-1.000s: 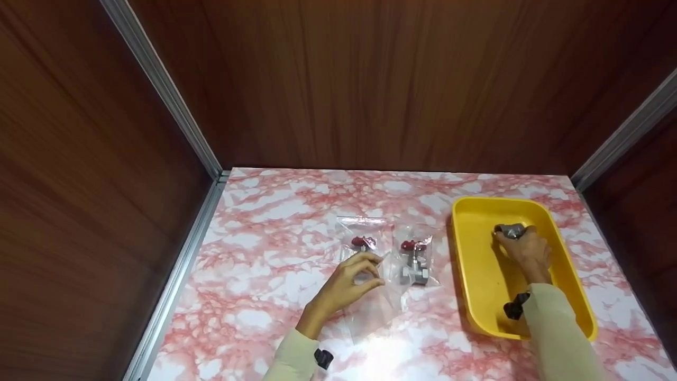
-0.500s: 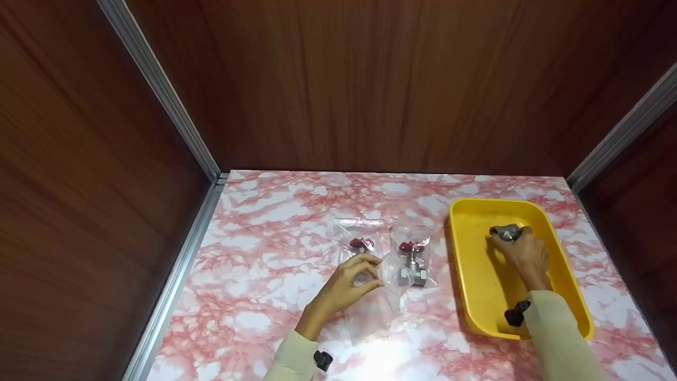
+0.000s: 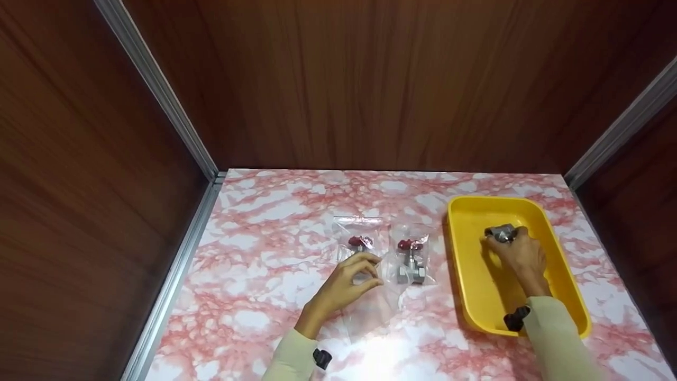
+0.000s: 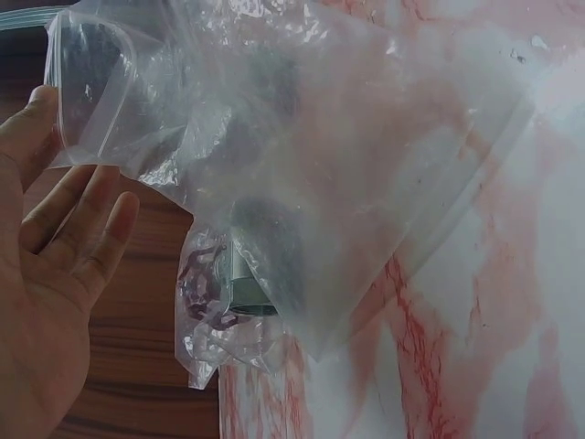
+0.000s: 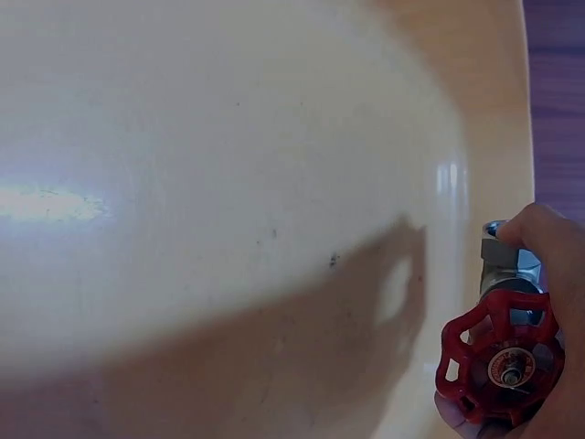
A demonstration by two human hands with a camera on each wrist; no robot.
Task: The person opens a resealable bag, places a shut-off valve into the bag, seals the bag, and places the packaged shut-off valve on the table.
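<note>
My right hand (image 3: 523, 259) grips a grey metal valve (image 3: 501, 233) in the upper part of a yellow tray (image 3: 478, 301). In the right wrist view the valve's red handwheel (image 5: 501, 366) faces the camera, and the thumb lies by its metal end. My left hand (image 3: 344, 283) pinches the mouth of a clear zip bag (image 4: 393, 137) between thumb and fingers. This bag hangs limp to the right of the fingers. Behind it lie two clear bags, each with a red-handled valve: one bagged valve (image 3: 360, 241) is partly hidden by my left hand, the other bagged valve (image 3: 411, 270) beside it.
The yellow tray stands at the right of a red-and-white marbled tabletop (image 3: 254, 248). Dark wood-grain panels (image 3: 338, 84) rise behind and on both sides, with metal corner rails (image 3: 164, 90). A bright glare falls near the table's front.
My right hand has shifted slightly left within the tray, carrying the valve. The left hand and its bag stay nearly still; the head view has shifted a little.
</note>
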